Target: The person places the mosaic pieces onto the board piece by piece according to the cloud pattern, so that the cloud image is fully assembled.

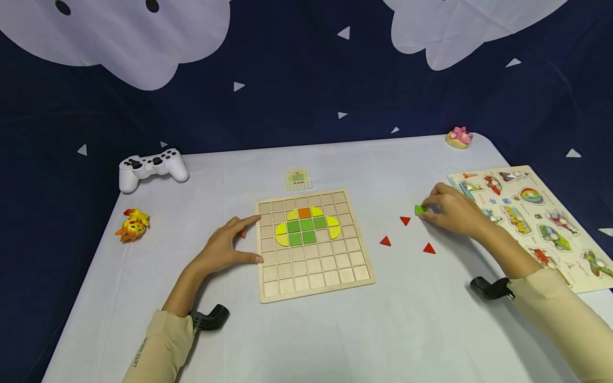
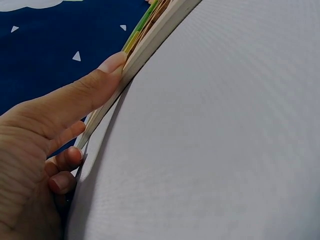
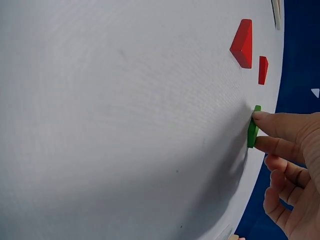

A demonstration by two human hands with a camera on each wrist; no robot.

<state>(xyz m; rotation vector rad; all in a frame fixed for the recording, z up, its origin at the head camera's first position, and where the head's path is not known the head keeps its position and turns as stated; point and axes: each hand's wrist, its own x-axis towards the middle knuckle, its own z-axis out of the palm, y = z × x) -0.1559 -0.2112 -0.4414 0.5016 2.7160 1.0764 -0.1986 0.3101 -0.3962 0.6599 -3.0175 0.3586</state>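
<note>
A wooden grid board (image 1: 313, 276) lies in the middle of the table, with green, yellow and orange tiles (image 1: 306, 226) set in its upper rows. My left hand (image 1: 246, 239) rests beside the board's left edge (image 2: 150, 45); its straight index finger and thumb (image 2: 85, 92) touch that edge. To the right, my right hand (image 1: 428, 210) pinches a small green tile (image 1: 420, 209) that stands on its edge on the table (image 3: 253, 131). Three red triangles (image 1: 405, 220) (image 1: 385, 241) (image 1: 429, 248) lie loose between the board and that hand; two of them show in the right wrist view (image 3: 243, 44).
A small pattern card (image 1: 298, 179) lies behind the board. A white game controller (image 1: 152, 167) and a yellow toy (image 1: 132, 225) sit at the left. A pink toy (image 1: 460, 136) is at the back right, and a picture peg puzzle (image 1: 531, 218) at the right edge.
</note>
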